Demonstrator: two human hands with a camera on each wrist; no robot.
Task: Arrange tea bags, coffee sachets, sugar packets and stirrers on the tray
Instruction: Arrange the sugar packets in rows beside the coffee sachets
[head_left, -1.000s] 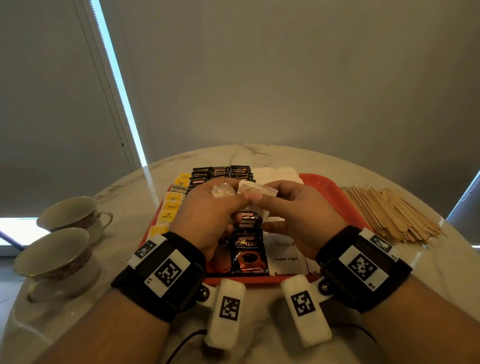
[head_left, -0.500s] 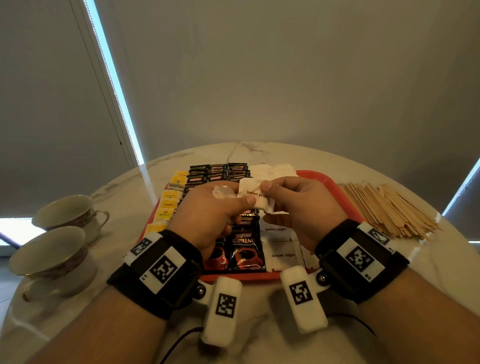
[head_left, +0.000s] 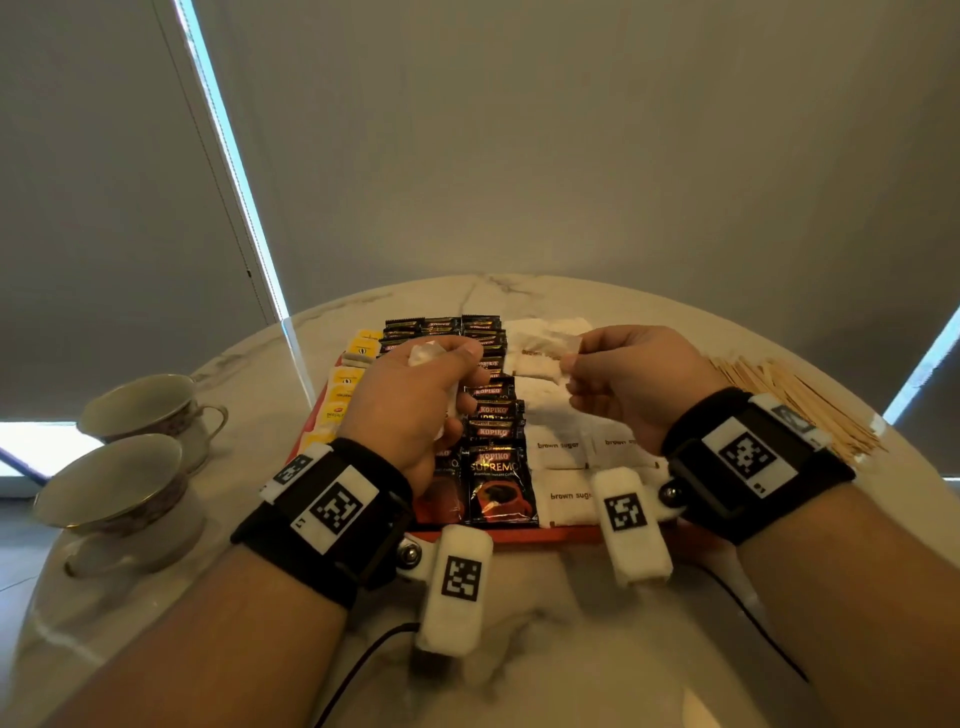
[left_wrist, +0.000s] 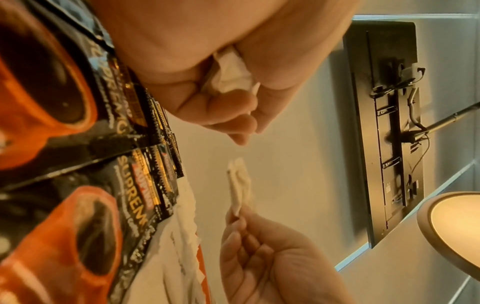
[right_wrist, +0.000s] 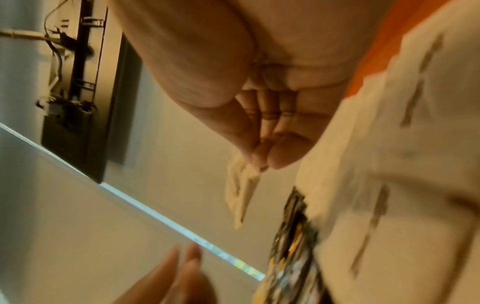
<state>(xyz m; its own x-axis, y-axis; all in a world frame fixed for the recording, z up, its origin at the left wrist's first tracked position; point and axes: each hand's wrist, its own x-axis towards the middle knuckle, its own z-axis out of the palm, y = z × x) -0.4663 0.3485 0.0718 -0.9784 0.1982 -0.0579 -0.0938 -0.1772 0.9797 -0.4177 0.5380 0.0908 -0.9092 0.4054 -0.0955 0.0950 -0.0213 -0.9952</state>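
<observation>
A red tray (head_left: 524, 535) on the marble table holds yellow tea bags (head_left: 345, 395) at its left, black coffee sachets (head_left: 498, 483) in the middle and white brown-sugar packets (head_left: 563, 452) at the right. My right hand (head_left: 613, 379) pinches one white sugar packet (head_left: 545, 353) (left_wrist: 239, 185) (right_wrist: 241, 195) by its edge above the tray's far half. My left hand (head_left: 415, 405) is curled round a bunch of white sugar packets (head_left: 423, 356) (left_wrist: 231, 76) over the coffee sachets. A pile of wooden stirrers (head_left: 795, 405) lies on the table right of the tray.
Two teacups on saucers (head_left: 130, 467) stand at the table's left edge. Cables (head_left: 363, 665) run over the near table. Grey blinds hang behind the table.
My hands have drawn apart. The right hand has pulled one sugar packet away to the right from the bunch in my left hand.
</observation>
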